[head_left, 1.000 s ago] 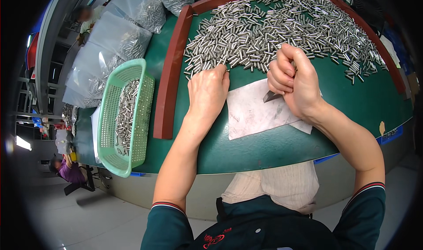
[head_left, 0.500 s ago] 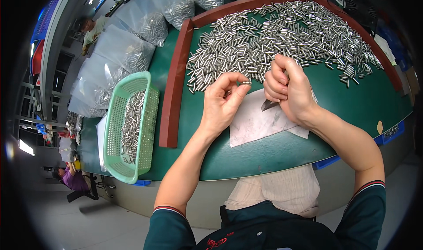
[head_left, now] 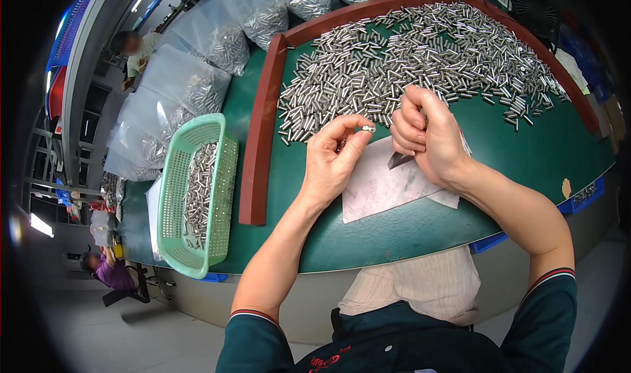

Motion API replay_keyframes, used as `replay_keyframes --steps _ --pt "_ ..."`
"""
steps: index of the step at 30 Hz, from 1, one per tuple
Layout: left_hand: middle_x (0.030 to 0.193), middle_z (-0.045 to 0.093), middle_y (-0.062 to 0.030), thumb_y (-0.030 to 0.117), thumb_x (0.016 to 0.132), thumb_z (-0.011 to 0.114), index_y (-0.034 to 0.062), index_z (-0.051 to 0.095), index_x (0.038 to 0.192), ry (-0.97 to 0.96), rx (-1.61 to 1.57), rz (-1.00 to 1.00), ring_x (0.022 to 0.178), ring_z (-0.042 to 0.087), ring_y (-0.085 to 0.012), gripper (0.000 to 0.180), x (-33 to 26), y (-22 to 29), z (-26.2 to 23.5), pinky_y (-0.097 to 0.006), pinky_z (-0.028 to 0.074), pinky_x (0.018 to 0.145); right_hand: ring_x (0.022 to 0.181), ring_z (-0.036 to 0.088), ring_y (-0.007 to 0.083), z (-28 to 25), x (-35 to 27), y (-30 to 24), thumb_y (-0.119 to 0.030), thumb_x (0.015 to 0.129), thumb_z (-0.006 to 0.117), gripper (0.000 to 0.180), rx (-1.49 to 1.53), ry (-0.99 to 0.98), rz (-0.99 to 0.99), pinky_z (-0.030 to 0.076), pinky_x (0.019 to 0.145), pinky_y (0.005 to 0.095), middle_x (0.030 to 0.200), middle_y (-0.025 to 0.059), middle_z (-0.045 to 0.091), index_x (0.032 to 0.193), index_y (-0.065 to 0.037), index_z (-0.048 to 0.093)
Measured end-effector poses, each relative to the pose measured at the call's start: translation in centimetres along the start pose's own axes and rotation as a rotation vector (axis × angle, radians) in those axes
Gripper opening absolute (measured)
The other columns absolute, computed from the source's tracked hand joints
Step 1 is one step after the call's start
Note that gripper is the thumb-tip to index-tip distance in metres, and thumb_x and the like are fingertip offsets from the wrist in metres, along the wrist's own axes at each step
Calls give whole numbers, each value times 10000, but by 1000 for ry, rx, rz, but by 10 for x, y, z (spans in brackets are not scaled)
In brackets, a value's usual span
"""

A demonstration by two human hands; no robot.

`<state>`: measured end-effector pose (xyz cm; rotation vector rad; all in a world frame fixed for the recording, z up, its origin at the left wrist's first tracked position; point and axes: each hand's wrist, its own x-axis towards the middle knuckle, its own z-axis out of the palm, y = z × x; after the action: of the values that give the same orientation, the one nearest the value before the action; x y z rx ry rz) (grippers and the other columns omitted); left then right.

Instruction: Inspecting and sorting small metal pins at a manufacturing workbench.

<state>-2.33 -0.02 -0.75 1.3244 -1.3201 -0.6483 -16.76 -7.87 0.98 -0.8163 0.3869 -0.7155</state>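
My left hand (head_left: 335, 159) is raised over the green table (head_left: 401, 232) and pinches one small silver metal tube (head_left: 369, 129) between thumb and forefinger. My right hand (head_left: 427, 136) is closed around a small dark blade-like tool (head_left: 398, 160) whose tip points left, just below the tube. Both hands hover above a white sheet of paper (head_left: 381, 186). Behind them lies a big heap of the same silver tubes (head_left: 407, 57), spread across the table inside a brown wooden rim (head_left: 263, 123).
A green plastic basket (head_left: 172, 202) holding tubes stands left of the rim. Clear bags (head_left: 197, 77) full of tubes are piled at the back left. One person sits at the far left top, another at the lower left on the floor level.
My left hand left the edge of the heap, lifted with one tube pinched in its fingers and turned it toward my right hand. My right hand stayed closed on the tool.
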Motion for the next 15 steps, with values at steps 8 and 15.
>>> replay_keyframes --steps 8,15 --pt "578 552 -96 31 724 624 24 612 822 -402 606 322 480 528 -178 99 -6 16 -4 -278 409 470 375 180 74 0 1 -1 -241 882 305 362 6 19 -3 193 381 235 419 -23 248 540 -127 272" --pt "453 410 -37 94 740 637 -7 577 704 -280 619 -75 400 368 -92 123 -7 27 -2 -264 303 396 361 195 71 -2 1 2 -220 861 342 352 43 23 -18 195 370 238 418 -23 270 527 -124 286"
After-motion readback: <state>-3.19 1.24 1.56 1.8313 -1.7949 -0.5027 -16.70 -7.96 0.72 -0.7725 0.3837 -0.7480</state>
